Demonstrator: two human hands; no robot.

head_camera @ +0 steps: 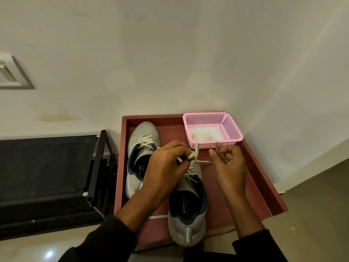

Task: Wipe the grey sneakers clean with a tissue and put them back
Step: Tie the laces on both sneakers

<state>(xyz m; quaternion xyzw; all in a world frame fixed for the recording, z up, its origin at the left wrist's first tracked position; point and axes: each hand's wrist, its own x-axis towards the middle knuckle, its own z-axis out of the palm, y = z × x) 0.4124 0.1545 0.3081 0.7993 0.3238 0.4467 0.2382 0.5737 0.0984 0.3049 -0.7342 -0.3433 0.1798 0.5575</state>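
Near sneaker (187,210): left hand (164,167) pinches its lace (196,154), right hand (229,163) half-curled, holding nothing, before pink basket (234,129).

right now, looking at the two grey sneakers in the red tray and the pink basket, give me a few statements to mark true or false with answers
1. Both grey mesh sneakers, the far one and the near one, sit in the shallow red-brown wooden tray. True.
2. The pink plastic mesh basket is empty. False: white tissue lies in it.
3. The left hand has a cream shoelace looped around a finger. True.
4. The right hand is holding a tissue. False: it holds no tissue; its fingers are curled beside the lace.
5. The basket stands at the tray's near left corner. False: it stands at the far right corner.
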